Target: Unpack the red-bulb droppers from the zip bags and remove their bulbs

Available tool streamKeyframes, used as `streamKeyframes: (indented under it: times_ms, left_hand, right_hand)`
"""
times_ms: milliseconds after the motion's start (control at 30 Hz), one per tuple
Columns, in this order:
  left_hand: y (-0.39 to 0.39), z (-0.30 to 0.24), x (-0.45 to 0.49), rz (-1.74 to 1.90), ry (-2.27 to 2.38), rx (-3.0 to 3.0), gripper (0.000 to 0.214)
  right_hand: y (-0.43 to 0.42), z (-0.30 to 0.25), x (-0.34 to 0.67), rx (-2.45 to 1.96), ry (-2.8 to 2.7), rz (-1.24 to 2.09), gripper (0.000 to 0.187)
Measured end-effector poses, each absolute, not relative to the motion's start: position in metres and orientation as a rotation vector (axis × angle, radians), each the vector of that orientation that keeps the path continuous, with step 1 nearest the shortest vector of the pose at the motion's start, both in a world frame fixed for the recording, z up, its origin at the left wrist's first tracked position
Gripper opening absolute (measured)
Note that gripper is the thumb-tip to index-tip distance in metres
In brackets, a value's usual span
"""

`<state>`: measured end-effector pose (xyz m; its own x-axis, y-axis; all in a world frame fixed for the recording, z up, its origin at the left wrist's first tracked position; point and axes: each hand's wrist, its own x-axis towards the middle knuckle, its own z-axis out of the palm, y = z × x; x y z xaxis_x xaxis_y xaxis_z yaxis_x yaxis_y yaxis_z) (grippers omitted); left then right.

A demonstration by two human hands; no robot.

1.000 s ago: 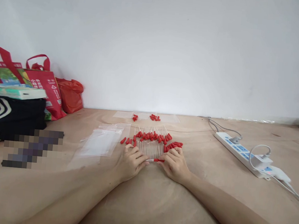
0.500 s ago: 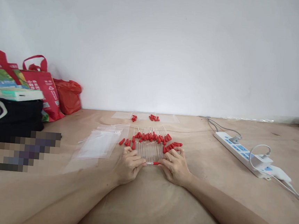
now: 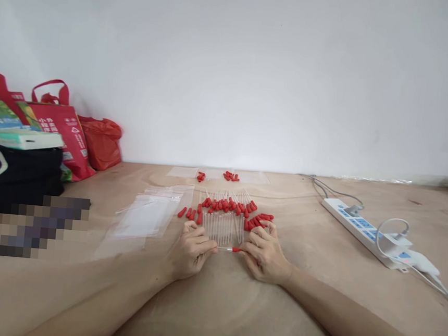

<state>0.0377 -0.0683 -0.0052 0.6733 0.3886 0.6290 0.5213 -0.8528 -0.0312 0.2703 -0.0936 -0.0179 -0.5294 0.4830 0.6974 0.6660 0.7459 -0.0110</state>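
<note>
My left hand [image 3: 194,249] pinches a thin clear dropper tube [image 3: 223,249] held level above the table's near part. At the tube's right end is a red rubber bulb [image 3: 236,250], gripped between the fingertips of my right hand [image 3: 265,252]. The bulb meets the tube end; how far it is pushed on I cannot tell. Just beyond both hands lies a row of bare clear tubes [image 3: 220,229], side by side. Loose red bulbs [image 3: 253,223] lie by my right fingers, and several more [image 3: 190,214] lie by the left. Tubes with bulbs fitted [image 3: 228,204] are heaped behind the row.
Clear zip bags [image 3: 149,214] lie to the left. Farther back are more red bulbs [image 3: 231,177] on clear plastic. A white power strip [image 3: 363,230] with cables is at right. Shopping bags [image 3: 62,133] and a black striped cloth bag [image 3: 15,176] stand at left.
The tube and red bulb have come slightly nearer, apart from the row of bare tubes. Both hands keep their pinch. The camera view has shifted a little.
</note>
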Motion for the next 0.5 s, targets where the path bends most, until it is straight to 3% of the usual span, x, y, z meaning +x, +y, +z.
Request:
streamKeyframes:
  times_ms: [500]
  left_hand:
    - [-0.035, -0.015, 0.031, -1.075, -1.24, -2.408, 0.027]
  right_hand:
    - [-0.055, -0.021, 0.299, -1.406, -1.647, -0.096, 0.027]
